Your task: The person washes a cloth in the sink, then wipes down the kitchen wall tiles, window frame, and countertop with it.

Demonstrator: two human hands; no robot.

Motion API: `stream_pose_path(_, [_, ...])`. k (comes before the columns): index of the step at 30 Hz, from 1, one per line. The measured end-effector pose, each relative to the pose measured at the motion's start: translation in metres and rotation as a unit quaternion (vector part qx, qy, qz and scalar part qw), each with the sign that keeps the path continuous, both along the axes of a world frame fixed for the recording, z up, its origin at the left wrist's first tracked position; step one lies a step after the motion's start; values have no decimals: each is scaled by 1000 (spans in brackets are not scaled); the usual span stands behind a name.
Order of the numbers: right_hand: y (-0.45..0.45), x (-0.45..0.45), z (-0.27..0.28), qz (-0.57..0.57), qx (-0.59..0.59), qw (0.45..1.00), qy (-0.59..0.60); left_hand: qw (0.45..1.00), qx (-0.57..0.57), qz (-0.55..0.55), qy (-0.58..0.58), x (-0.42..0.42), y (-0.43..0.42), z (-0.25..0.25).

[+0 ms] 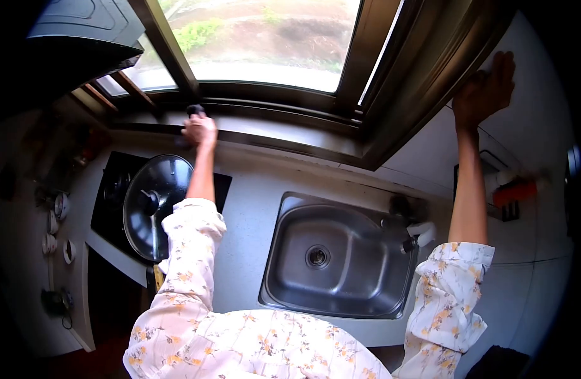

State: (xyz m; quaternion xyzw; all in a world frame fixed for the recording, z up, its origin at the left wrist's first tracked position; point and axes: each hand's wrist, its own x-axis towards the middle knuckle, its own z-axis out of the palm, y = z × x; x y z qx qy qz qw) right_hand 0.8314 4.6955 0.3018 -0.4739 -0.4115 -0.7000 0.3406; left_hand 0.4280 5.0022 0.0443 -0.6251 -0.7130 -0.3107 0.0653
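Note:
My left hand (201, 131) reaches over to the window sill (278, 134), beyond the stove. Its fingers are closed round a small dark object (194, 110), its top showing above them; blur hides its kind. Below this arm a wok with a glass lid (154, 208) stands on the black stove (107, 192), partly covered by the sleeve. High on the right, my right hand (485, 91) lies against the tiled wall (423, 151), beside the dark window frame (423, 95). Its fingers are stretched out, and it holds nothing that I can see.
A steel sink (316, 290) is set into the white counter (240, 252), with a faucet (420, 235) at its right. A wall rack with a red-orange item (515, 191) hangs near my right forearm. Bowls (61, 205) stand at the left, and a range hood (82, 31) juts in above.

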Motion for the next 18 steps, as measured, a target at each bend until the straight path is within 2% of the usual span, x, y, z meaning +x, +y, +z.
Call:
stream_pose_path(2, [2, -2, 2, 7, -1, 1000, -7, 961, 21, -133, 241, 38, -50, -6])
stream_pose_path(3, [2, -3, 2, -33, -5, 999, 27, 966, 25, -210, -149, 70, -67, -27])
stream_pose_path(4, [1, -4, 2, -71, -8, 996, 60, 961, 84, -195, 180, 100, -101, -40])
stream_pose_path(6, [0, -6, 0, -66, -17, 995, 70, 923, 156, -347, 49, 144, -173, -17])
stream_pose_path(8, [-3, -4, 1, -56, -17, 996, 66, 798, 121, -583, -95, 161, -208, -1])
stream_pose_path(9, [-7, -1, -3, -65, -52, 992, 93, 734, 78, -645, -197, 181, -219, -10])
stream_pose_path(10, [-9, 1, -3, -73, -86, 986, 120, 594, -321, -659, -333, 186, -222, 0])
stream_pose_path(11, [-12, 1, -3, -63, -86, 988, 111, 529, -350, -581, -510, 193, -238, -2])
stream_pose_path(12, [-15, 1, -3, -36, -162, 978, 124, 555, -318, -553, -534, 186, -242, 1])
stream_pose_path(13, [-15, 3, -12, -11, -240, 960, 145, 540, -344, -504, -580, 177, -248, 2])
stream_pose_path(14, [-12, -2, -15, -9, -245, 959, 144, 518, -370, -454, -624, 163, -255, 9])
stream_pose_path(16, [2, -14, -22, 30, -366, 913, 176, 538, -394, -420, -615, 135, -255, 13])
stream_pose_path(17, [7, -18, -29, 33, -404, 871, 277, 550, -359, -430, -619, 130, -254, 2])
stream_pose_path(18, [4, -29, -40, 123, -396, 815, 405, 542, -347, -412, -645, 125, -256, -6])
